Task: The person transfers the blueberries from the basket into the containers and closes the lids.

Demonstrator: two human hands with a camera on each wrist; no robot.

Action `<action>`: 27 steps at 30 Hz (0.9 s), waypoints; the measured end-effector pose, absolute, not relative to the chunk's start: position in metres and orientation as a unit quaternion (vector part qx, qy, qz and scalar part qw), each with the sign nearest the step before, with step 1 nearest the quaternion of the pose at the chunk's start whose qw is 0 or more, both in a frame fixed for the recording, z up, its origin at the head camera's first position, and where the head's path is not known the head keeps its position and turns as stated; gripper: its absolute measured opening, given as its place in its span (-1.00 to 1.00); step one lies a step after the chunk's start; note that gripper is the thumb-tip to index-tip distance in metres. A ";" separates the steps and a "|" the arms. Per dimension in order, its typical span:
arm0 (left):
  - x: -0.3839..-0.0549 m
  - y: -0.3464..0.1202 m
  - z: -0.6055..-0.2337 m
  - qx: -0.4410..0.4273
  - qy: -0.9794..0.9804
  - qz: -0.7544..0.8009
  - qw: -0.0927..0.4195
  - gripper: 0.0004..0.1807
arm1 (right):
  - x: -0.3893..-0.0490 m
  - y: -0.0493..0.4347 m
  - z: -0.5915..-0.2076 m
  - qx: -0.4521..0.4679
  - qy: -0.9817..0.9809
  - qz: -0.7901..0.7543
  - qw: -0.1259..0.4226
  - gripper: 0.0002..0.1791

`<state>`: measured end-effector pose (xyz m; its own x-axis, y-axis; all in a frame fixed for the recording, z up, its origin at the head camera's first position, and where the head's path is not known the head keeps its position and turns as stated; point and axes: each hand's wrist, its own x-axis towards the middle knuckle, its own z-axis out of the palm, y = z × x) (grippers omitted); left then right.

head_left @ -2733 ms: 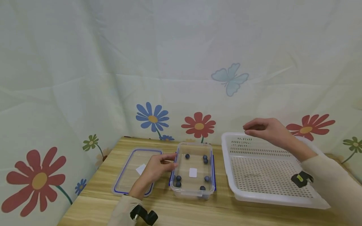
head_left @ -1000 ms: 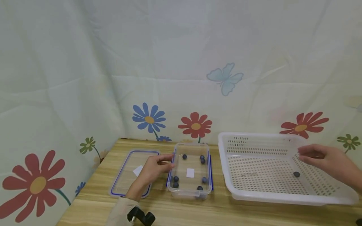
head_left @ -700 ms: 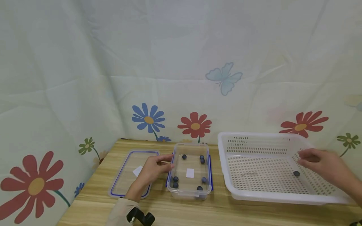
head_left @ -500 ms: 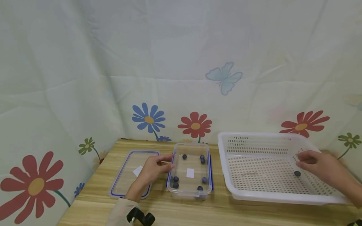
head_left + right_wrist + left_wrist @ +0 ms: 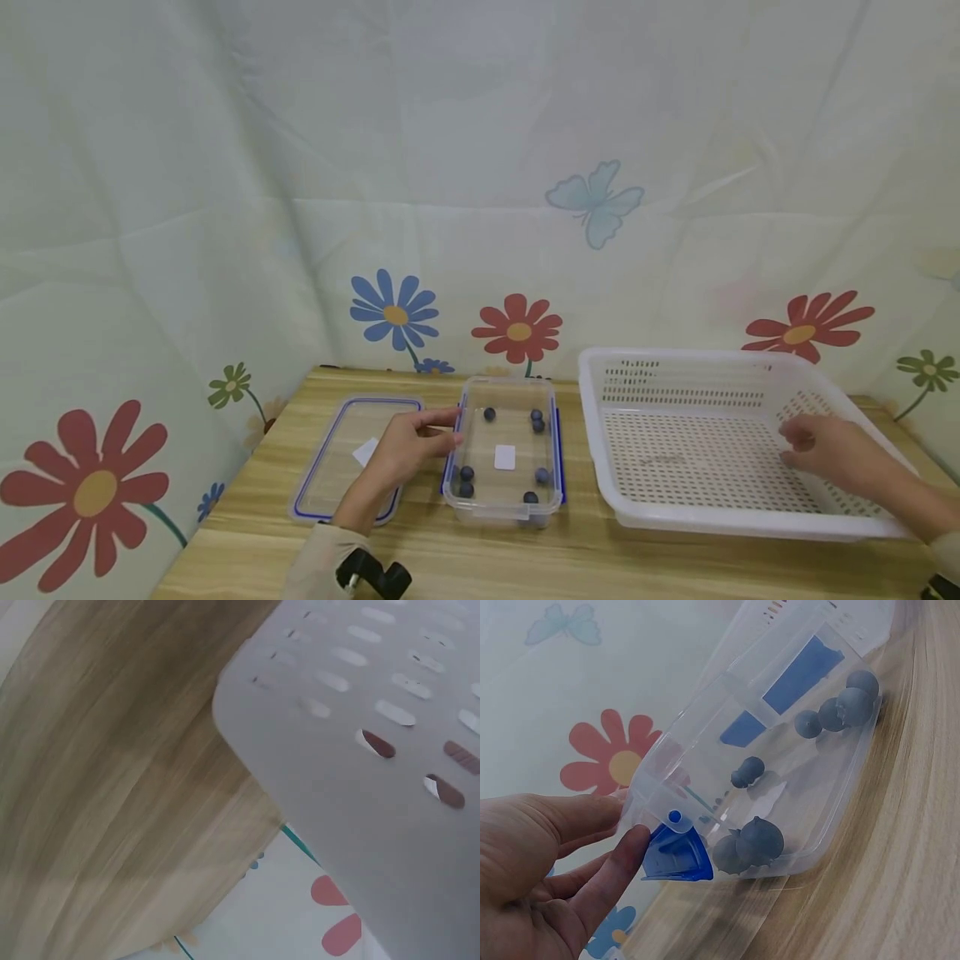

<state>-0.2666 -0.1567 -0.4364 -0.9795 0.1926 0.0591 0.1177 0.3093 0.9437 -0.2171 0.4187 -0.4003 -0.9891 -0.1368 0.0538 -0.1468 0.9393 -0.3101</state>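
A clear plastic food container (image 5: pixel 491 510) with blue side clips holds several blueberries (image 5: pixel 531 498) and a white label (image 5: pixel 505 457). My left hand (image 5: pixel 408 450) pinches its left rim between thumb and fingers, close to a blue clip (image 5: pixel 679 855) in the left wrist view. My right hand (image 5: pixel 828 454) reaches down into the right part of a white perforated basket (image 5: pixel 697 518), its thumb and index fingertips low over the bottom. The blueberry in the basket is hidden behind these fingers; I cannot tell whether they grip it. In the right wrist view the basket's wall (image 5: pixel 300 757) blocks the hand.
The container's clear lid (image 5: pixel 315 475) with a blue seal lies left of it on the wooden table (image 5: pixel 540 567), partly under my left forearm. A white cloth backdrop (image 5: pixel 450 167) printed with flowers hangs behind the table.
My right hand went from above the basket's back rim to its right side, then down and slightly left, covering the lone blueberry seen earlier. My left hand stays at the container.
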 end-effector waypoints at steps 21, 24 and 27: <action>-0.267 -0.158 -0.438 0.098 0.806 0.584 0.031 -0.54 | -0.228 0.411 -0.410 0.110 -0.987 0.116 -0.021 -0.87; -0.267 -0.158 -0.438 0.102 0.805 0.584 0.030 -0.54 | -0.229 0.411 -0.407 0.105 -0.986 0.126 -0.008 -0.84; -0.267 -0.158 -0.438 0.106 0.805 0.583 0.029 -0.54 | -0.228 0.409 -0.401 0.106 -0.984 0.145 0.011 -0.77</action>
